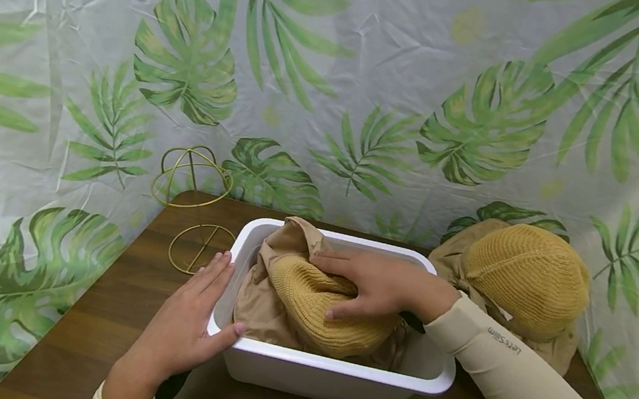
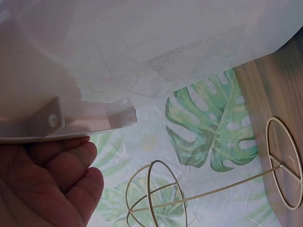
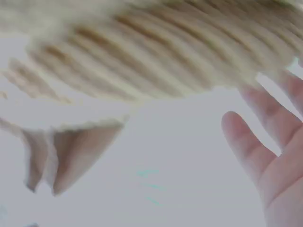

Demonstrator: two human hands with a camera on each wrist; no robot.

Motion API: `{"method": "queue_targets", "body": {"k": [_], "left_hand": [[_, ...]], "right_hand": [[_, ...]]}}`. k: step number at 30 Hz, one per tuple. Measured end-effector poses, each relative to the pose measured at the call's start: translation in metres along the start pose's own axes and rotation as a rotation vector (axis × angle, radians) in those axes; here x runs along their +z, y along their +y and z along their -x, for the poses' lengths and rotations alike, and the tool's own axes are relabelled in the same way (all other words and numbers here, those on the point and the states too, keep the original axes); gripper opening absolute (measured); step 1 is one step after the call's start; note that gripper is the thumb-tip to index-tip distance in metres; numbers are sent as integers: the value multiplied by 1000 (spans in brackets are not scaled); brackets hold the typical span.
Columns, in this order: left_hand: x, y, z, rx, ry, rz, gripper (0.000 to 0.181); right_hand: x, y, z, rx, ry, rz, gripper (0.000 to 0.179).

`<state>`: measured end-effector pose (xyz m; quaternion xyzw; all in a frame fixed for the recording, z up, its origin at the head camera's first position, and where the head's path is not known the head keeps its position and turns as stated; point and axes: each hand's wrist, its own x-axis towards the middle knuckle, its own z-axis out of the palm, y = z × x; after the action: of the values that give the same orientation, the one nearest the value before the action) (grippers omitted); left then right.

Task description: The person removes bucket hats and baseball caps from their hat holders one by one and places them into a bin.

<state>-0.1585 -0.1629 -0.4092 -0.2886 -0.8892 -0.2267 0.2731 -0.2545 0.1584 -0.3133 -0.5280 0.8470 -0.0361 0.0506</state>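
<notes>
A white plastic bin (image 1: 327, 363) stands on the table, holding a mustard knitted hat (image 1: 306, 293) with tan cloth (image 1: 264, 307) around it. My right hand (image 1: 384, 283) rests on top of the hat, its fingers extended toward the tan cloth's raised edge and the thumb apart. The right wrist view shows ribbed knit close up beside loosely spread fingers (image 3: 248, 146). Along the bin's left side lies my left hand (image 1: 183, 317), fingers straight against the rim and thumb at the near corner. Those fingers (image 2: 71, 165) appear just under the rim in the left wrist view.
A second mustard knitted hat (image 1: 529, 277) with tan fabric sits at the table's right rear. Behind the left hand, a gold wire stand (image 1: 190, 202) rises from a ring base. The brown wooden table (image 1: 118, 280) backs onto a leaf-patterned sheet (image 1: 370, 97).
</notes>
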Motion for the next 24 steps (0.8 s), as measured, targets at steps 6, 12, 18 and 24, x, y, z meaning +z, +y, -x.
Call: {"method": "queue_targets", "body": {"k": [6, 12, 18, 24], "left_hand": [[0, 1, 0, -5, -8, 2, 82], [-2, 0, -1, -11, -12, -5, 81], [-2, 0, -3, -2, -12, 0, 80], [-1, 0, -1, -1, -15, -1, 80]], "right_hand": [[-16, -17, 0, -63, 134, 183, 84], [-16, -25, -22, -92, 63, 267, 98], [-17, -9, -44, -59, -25, 229, 99], [-9, 6, -56, -56, -57, 126, 99]]}}
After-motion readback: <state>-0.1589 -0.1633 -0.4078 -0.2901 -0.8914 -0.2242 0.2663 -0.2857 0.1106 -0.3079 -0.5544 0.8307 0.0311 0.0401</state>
